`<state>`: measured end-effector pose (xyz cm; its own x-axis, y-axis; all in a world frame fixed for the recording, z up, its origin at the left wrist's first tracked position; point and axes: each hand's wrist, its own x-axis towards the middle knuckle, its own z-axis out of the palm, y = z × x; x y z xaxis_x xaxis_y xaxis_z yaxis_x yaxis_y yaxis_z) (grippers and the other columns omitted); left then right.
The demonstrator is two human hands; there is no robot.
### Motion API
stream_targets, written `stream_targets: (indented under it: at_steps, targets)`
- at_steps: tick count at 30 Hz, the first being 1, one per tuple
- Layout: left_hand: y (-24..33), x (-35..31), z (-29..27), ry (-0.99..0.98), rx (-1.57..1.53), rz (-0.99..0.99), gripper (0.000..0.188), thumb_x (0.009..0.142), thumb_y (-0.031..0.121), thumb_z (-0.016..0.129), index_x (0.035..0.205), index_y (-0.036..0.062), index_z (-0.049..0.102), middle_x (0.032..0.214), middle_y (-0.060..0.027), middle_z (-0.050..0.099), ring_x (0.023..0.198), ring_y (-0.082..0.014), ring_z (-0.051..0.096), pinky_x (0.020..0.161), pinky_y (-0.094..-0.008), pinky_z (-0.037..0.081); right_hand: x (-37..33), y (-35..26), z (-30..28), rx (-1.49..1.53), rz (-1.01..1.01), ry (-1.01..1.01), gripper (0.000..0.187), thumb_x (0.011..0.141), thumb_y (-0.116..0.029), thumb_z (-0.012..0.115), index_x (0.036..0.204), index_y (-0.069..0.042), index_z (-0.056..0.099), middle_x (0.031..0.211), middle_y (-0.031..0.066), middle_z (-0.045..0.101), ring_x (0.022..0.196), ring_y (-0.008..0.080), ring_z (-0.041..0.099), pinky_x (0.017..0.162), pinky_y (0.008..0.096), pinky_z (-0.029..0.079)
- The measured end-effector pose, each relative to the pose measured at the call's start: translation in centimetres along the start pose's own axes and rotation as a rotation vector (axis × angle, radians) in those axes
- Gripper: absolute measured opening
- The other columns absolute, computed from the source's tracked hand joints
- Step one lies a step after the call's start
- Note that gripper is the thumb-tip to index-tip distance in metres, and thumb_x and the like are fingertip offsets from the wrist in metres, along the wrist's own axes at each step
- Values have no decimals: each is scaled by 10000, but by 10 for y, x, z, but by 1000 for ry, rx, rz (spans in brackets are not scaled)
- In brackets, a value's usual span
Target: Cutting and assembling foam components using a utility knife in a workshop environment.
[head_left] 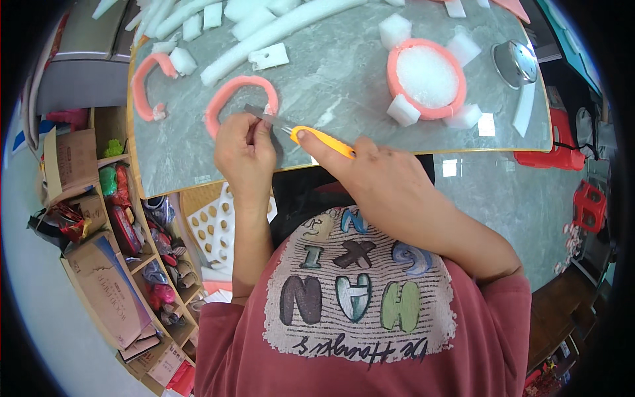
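My right hand [380, 172] is closed around a yellow utility knife [324, 141], its thumb lying along the handle. The extended blade points left, over the fingertips of my left hand [245, 149]. That hand is closed in a pinch at the table's near edge, by a curved pink foam strip [213, 109]. The strip arcs away from the fingers and round to an end beside the blade. My fingers hide part of the strip, so exactly where they grip it does not show. Left of it lies another curled pink foam strip [139, 86].
A white foam disc [426, 76] ringed in pink, with white foam blocks around it, lies right on the grey marbled table [331, 86]. Beyond it stands a round metal container [514, 64]. White foam strips [278, 33] crowd the far left. Shelves [142, 264] stand left below.
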<state>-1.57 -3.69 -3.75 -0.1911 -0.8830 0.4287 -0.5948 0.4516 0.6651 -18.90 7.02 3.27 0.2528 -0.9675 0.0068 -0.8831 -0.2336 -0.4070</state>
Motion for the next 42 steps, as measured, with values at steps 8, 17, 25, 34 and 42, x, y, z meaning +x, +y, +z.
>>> stream_targets:
  at_steps: [8,17,25,34,42]
  targets:
    - [3,2,-4,-38,38,29,95,706,-20,641,741,10,558,727,-105,577,637,-251,551,591,-320,432,1,0,-1,77,44,-52,641,756,-58,551,1358,-77,330,720,153,586,595,241,607,471,323,476]
    - [4,2,-1,-9,40,15,86,711,-9,643,758,20,577,732,-103,590,654,-260,565,603,-325,439,14,4,6,98,-11,21,620,751,-68,563,1332,-43,349,688,145,586,589,263,607,477,322,479]
    - [1,2,-2,-4,65,50,82,718,10,645,771,32,586,718,-91,587,640,-256,561,600,-331,432,18,-1,0,137,20,-41,636,720,-41,572,1318,-10,357,679,128,603,613,250,620,508,327,485]
    - [2,1,1,41,63,-6,78,724,38,652,769,39,588,713,-87,585,638,-258,556,587,-338,428,13,1,3,148,40,-47,698,697,-26,594,1350,-62,348,672,140,600,602,272,614,513,357,474]
    - [2,1,0,9,101,72,65,732,46,645,759,41,586,693,-84,571,616,-263,546,568,-346,417,19,1,3,139,12,11,583,697,-34,571,1257,-5,413,624,131,601,525,268,606,464,341,463]
